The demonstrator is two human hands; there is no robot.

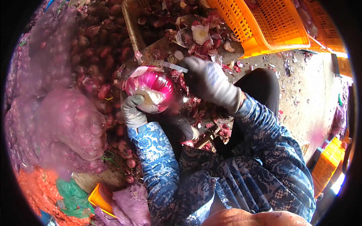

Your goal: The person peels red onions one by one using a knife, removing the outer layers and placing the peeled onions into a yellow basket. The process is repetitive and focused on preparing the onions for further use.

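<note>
A large red onion (154, 84) sits in my gloved left hand (133, 108), its thumb pressed against the lower side. Part of the purple skin is gone there, and a ragged white patch shows. My right hand (210, 82), also in a pale knit glove with a dark palm, grips a knife; its blade (172, 66) points left, just above the onion's upper right side. The knife's handle is hidden in the fist. Blade and onion look close, but I cannot tell whether they touch.
Loose red onions (99, 53) cover the floor at left, with full purple mesh sacks (73, 121) beyond. Peeled skins (200, 36) lie on a board ahead. Orange plastic crates (277, 22) stand at upper right; another crate (328, 163) is at lower right. My bent knee (260, 87) is beside my right arm.
</note>
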